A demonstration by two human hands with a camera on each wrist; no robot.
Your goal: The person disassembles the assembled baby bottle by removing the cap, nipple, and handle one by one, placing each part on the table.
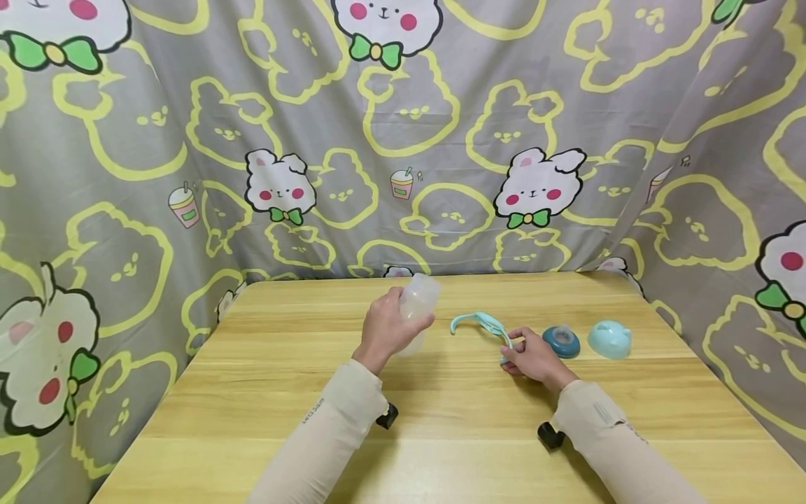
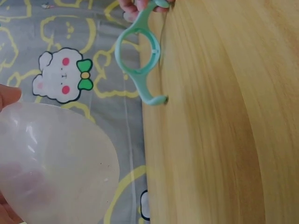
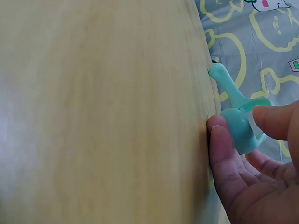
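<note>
My left hand [image 1: 386, 327] grips a translucent baby bottle [image 1: 420, 297] by its side, tilted above the table; its rounded body [image 2: 70, 163] fills the lower left of the left wrist view. With thumb and fingers, my right hand [image 1: 534, 355] pinches one end of a mint-green bottle handle [image 1: 488, 323], which has a ring in the middle and two curved arms. In the right wrist view the held end of the handle [image 3: 238, 130] lies between thumb and fingers. Just beyond the right hand sits a dark blue collar with a clear nipple [image 1: 561, 341].
A light blue domed cap [image 1: 609, 339] with small ears stands right of the collar. All this is on a wooden table [image 1: 283, 392], with a grey patterned curtain [image 1: 352, 140] behind and along both sides.
</note>
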